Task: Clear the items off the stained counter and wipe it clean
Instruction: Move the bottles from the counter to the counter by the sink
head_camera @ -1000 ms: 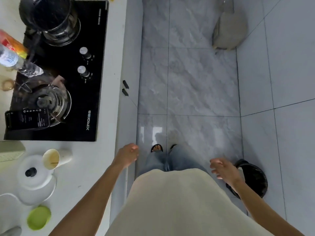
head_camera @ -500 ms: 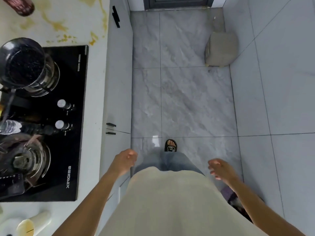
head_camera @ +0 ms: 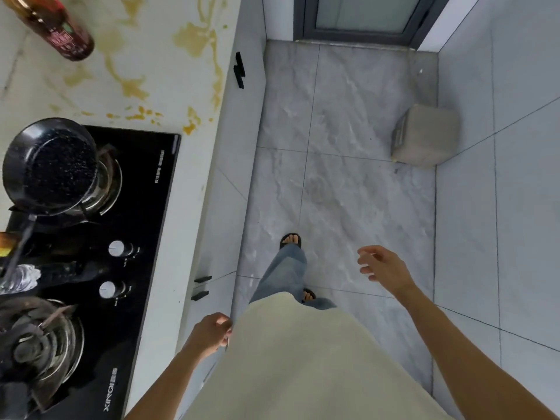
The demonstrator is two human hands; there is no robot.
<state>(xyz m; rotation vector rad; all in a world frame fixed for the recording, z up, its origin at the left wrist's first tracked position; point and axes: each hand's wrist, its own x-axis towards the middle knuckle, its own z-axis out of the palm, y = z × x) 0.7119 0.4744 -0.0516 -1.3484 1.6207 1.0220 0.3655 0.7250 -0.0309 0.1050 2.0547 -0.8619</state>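
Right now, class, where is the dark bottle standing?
In the head view, the dark bottle stands at the top left on the stained counter, beyond the black stove and the pan.

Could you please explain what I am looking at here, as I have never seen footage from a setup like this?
There is no machine: a person wears a wide-angle camera on the head, looking forward and down, so you see their own arms and body from above. The left hand hangs loosely curled beside the cream top, and the right hand is out over the tiled floor with relaxed fingers; neither holds anything. On the left runs a white counter with yellowish stains and a dark bottle standing on it. Nearer is a black gas hob with a dark saucepan on the far burner. A beige box-shaped thing sits on the floor by the wall.
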